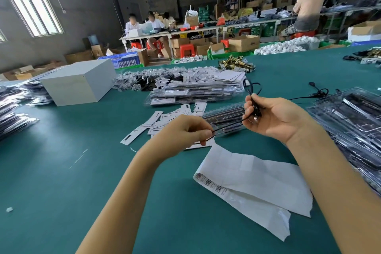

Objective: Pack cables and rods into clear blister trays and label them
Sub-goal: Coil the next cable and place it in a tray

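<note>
A thin black cable runs between both hands above the green table. My right hand grips its folded bundle, loops sticking up past the fingers. My left hand pinches the cable's loose end, and the strand stretches taut across to the right hand. Just behind the hands lies a clear blister tray with dark rods inside. A strip of barcode labels on white backing paper lies in front of the hands.
Filled trays are stacked at centre and at the right edge. White paper cards lie scattered left of the tray. A white box, another loose cable and brass hardware sit farther back. People work at distant benches.
</note>
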{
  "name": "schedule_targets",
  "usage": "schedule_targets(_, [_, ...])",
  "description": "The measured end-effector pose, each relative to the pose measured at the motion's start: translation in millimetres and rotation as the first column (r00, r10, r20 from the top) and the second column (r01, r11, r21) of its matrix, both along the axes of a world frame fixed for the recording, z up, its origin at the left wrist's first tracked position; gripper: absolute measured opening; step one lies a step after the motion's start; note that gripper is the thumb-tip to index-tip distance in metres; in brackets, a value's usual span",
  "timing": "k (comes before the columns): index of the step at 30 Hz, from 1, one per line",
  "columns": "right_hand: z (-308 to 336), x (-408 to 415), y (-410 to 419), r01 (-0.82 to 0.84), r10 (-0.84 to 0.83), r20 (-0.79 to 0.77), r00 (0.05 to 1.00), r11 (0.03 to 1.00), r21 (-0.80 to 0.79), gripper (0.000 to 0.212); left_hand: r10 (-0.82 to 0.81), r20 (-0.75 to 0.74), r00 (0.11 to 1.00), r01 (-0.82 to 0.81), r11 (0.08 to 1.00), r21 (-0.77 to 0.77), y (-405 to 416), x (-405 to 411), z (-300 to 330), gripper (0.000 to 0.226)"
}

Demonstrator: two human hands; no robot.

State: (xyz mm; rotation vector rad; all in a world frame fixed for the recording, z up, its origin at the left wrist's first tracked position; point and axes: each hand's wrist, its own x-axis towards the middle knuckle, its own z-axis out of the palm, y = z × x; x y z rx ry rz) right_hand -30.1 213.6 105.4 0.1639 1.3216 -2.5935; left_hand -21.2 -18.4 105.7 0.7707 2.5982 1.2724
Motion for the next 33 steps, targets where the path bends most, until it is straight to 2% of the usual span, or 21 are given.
schedule_targets(2, [1.6,1.7,-1.7,-0.053,0.066,-0.037,0.997,0.958,0.282,0.025,0.009,-0.06,0.998,-0.014,0.996,-0.084,-8.0,-1.0,5.4,0.009])
schedule_targets(4, [2.0,4.7,-6.4,-0.136,0.179,-0.041,0.983,0.861,0.491,0.025,0.012,-0.119,0.993,-0.025,0.993,-0.114,-14.2,-0.6,10.3,0.008])
schedule_targets(8, [-1.3,8.8,-19.2,-0.26,0.354,-0.004,0.935,0.695,0.67,0.024,0.011,-0.209,0.978,-0.027,0.997,-0.074,-14.8,2.1,13.7,0.006])
schedule_targets(11, [-5.6,9.3,-30.0,-0.265,0.377,-0.013,0.926,0.674,0.69,0.023,0.041,-0.251,0.967,-0.057,0.997,-0.057,-9.0,2.2,11.5,0.004])
schedule_targets(18, [-9.0,10.2,-41.9,-0.266,0.34,-0.019,0.94,0.768,0.583,0.025,0.19,-0.375,0.907,-0.196,0.98,0.021,3.7,4.3,2.8,0.006])
schedule_targets(22, [-9.7,11.9,-43.8,-0.306,0.376,-0.006,0.927,0.763,0.57,0.023,0.205,-0.394,0.896,-0.22,0.976,0.008,10.3,5.0,0.9,0.007])
schedule_targets(33, [-17.6,8.6,-37.5,-0.431,0.482,0.049,0.875,0.728,0.534,0.033,0.124,-0.428,0.895,-0.211,0.964,-0.162,7.0,1.6,1.6,0.01])
